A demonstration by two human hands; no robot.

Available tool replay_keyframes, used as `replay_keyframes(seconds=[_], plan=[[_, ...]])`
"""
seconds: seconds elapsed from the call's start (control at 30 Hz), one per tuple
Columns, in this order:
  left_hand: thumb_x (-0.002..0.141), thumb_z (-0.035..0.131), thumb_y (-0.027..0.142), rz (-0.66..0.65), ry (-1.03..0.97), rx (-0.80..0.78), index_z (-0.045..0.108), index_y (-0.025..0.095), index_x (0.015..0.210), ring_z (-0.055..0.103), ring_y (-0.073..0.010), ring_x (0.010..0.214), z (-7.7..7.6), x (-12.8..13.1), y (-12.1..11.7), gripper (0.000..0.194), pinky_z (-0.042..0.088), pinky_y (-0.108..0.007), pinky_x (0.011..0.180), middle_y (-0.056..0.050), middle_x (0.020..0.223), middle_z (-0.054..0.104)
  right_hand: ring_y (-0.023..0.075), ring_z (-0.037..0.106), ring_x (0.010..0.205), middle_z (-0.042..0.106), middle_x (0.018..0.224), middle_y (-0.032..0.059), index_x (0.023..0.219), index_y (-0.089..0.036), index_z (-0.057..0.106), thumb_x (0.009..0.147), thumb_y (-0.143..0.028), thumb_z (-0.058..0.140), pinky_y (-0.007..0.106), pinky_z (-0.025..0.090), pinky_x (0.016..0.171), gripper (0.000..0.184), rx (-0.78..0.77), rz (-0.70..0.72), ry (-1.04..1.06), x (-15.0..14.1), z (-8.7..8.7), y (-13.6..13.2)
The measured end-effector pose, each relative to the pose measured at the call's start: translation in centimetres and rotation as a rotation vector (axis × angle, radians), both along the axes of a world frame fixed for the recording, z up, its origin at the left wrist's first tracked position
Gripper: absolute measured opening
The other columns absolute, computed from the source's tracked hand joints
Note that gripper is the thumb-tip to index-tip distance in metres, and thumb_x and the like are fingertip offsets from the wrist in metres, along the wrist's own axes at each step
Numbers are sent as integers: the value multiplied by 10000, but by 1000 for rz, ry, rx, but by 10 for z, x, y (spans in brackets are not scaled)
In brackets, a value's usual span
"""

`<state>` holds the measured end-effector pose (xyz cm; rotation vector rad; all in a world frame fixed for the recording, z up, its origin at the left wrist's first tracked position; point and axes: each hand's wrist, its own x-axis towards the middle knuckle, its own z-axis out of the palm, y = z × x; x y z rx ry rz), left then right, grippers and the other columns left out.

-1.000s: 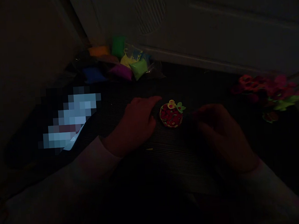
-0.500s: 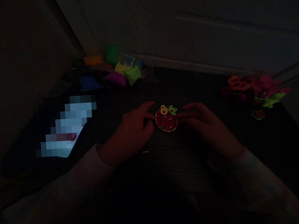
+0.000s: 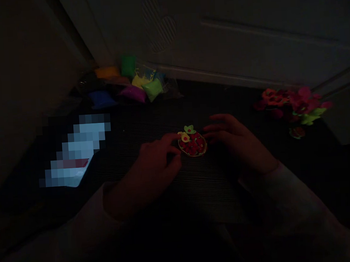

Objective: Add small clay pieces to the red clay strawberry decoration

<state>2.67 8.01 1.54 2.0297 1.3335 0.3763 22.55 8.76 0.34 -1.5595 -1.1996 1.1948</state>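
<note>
In the dim head view a small round clay piece (image 3: 193, 146) lies on the dark table, packed with red bits inside a thin yellow rim. On its upper left edge sit a yellow clay flower (image 3: 185, 137) and a green clay flower (image 3: 189, 129), both with red centres. My left hand (image 3: 153, 168) has its index finger and thumb curved at the piece's left edge, gripping it. Opposite, my right hand (image 3: 234, 137) is open, with loosely stretched fingertips at the right edge; whether they touch it is too dark to tell.
Several coloured clay packets (image 3: 134, 93) are heaped against the pale panel (image 3: 232, 52) at the back. A lit, blurred screen (image 3: 81, 152) lies at the left. At the right are pink, orange and green clay pieces (image 3: 303, 103) and a small round piece (image 3: 297, 132).
The round piece has turned counterclockwise, its flowers moving to the upper left. My left hand has shifted a little left and down. The right fingers have moved slightly up and left.
</note>
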Motion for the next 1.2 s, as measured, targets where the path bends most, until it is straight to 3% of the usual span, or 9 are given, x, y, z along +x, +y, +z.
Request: replay_keyframes(seconds=[0.17, 0.37, 0.93, 1.1, 1.2], plan=[[792, 410, 194, 96, 42, 61, 383, 167, 1200, 561, -209, 963, -2, -2, 8, 409, 361, -431, 883, -42, 1027, 648, 150, 613, 677, 625, 826, 4, 962, -221, 493, 648, -223, 555, 297, 471, 595, 321, -49, -55, -6, 6, 3, -9], [803, 392, 175, 47, 6, 24, 309, 167, 1267, 520, -189, 1022, -4, 2, 7, 471, 322, -418, 921, -31, 1066, 638, 146, 622, 681, 622, 842, 4, 966, -217, 493, 649, -220, 565, 299, 489, 616, 325, -99, -58, 49, 2, 4, -9], [795, 437, 194, -36, -30, 9, 378, 183, 1223, 541, -182, 958, 0, 1, -8, 432, 338, -383, 895, -7, 1000, 657, 142, 620, 690, 611, 900, 11, 947, -216, 521, 659, -177, 552, 306, 500, 624, 292, -38, -43, 40, -5, 4, 7], [798, 446, 226, -58, -2, 110, 539, 214, 962, 553, -190, 922, -1, -6, -6, 189, 383, -379, 826, -9, 1023, 631, 165, 610, 750, 636, 888, 22, 914, -212, 576, 695, -276, 579, 302, 475, 632, 228, 2, -22, -197, 3, 5, -3], [796, 447, 220, 22, 9, 189, 538, 211, 951, 556, -195, 904, -6, -9, -3, 180, 396, -388, 816, -19, 990, 631, 183, 599, 732, 653, 826, 30, 870, -212, 608, 727, -354, 555, 313, 458, 613, 209, -40, 9, -431, 6, 7, -12]])
